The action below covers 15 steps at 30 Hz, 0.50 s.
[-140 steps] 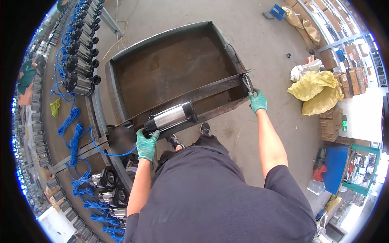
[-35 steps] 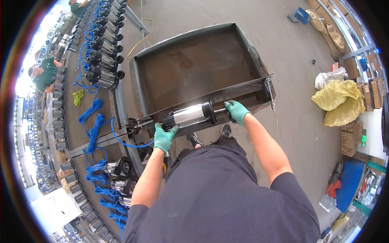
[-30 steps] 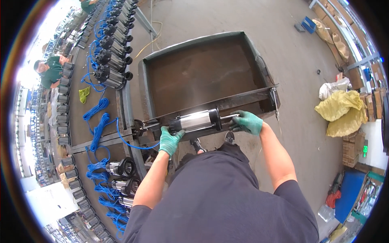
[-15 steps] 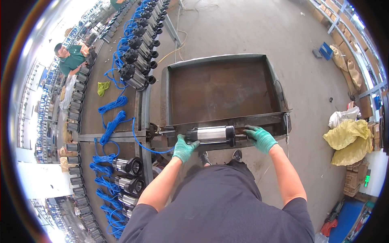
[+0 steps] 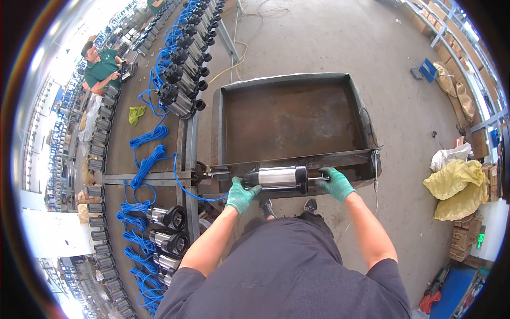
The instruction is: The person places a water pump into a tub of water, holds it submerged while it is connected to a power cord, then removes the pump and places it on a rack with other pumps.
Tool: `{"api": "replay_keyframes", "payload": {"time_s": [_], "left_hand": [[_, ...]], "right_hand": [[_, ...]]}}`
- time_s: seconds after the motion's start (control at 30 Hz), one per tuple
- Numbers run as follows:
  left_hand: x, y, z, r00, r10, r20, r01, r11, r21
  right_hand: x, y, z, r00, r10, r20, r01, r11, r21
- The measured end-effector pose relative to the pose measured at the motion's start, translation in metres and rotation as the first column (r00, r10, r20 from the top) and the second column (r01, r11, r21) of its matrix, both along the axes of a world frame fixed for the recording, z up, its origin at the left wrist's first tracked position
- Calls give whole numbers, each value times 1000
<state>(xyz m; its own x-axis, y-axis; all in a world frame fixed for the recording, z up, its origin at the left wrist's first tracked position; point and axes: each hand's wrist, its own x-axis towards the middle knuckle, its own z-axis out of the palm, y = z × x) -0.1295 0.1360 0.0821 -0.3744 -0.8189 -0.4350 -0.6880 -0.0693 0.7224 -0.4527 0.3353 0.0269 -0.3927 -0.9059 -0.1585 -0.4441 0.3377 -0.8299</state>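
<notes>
A pump with a silver cylindrical body and black ends lies on its side at the near edge of a metal tank. My left hand, in a green glove, is closed around the pump's left end, thumb along its near side. A thin metal rod sticks out of the pump's right end. The gloved fingers of my right hand are closed around the outer part of that rod and hide its tip. From the pump's left end a blue cable runs to the workbench.
Several upright pumps line the bench at the left. More pumps lie near my left arm beside coiled blue cables. Across the bench a co-worker in a green shirt handles a part. Yellow sacks lie at the right.
My right hand has shifted slightly, showing more of the bright rod. My left hand and the pump stay nearly in place. The co-worker has lifted a part above the bench.
</notes>
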Motion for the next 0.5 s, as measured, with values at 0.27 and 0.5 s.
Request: {"api": "replay_keyframes", "payload": {"time_s": [0.27,0.5], "left_hand": [[0,-1,-9,1000,16,-20,-16,1000,3],[3,-4,-24,999,18,-40,-19,999,-26]], "right_hand": [[-18,13,15,903,283,-324,-315,948,-47],[-13,-4,-6,807,-302,508,92,913,397]]}}
